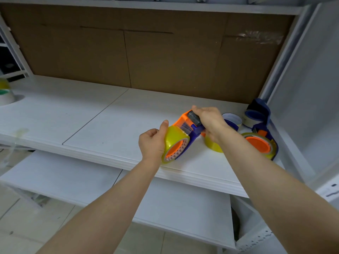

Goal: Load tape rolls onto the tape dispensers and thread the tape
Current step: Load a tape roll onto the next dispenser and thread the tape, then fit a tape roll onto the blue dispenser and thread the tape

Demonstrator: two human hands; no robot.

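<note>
A blue and orange tape dispenser point(190, 127) is held above the white shelf point(91, 121), just right of centre. A yellow tape roll point(174, 142) sits on its orange hub. My left hand point(152, 143) wraps around the roll from the left, thumb on top. My right hand point(211, 120) grips the dispenser's front end by the grey roller point(194, 117). A loose yellow roll point(212, 145) lies on the shelf under my right wrist. A second dispenser point(260, 143), loaded with a yellowish roll on an orange hub, lies at the right.
A dark blue dispenser point(258, 110) and a pale roll point(232, 119) sit at the shelf's back right corner by the white upright. Brown cardboard point(146, 57) lines the back. More tape rolls point(5, 94) stand at the far left. A lower shelf point(73, 178) juts out below.
</note>
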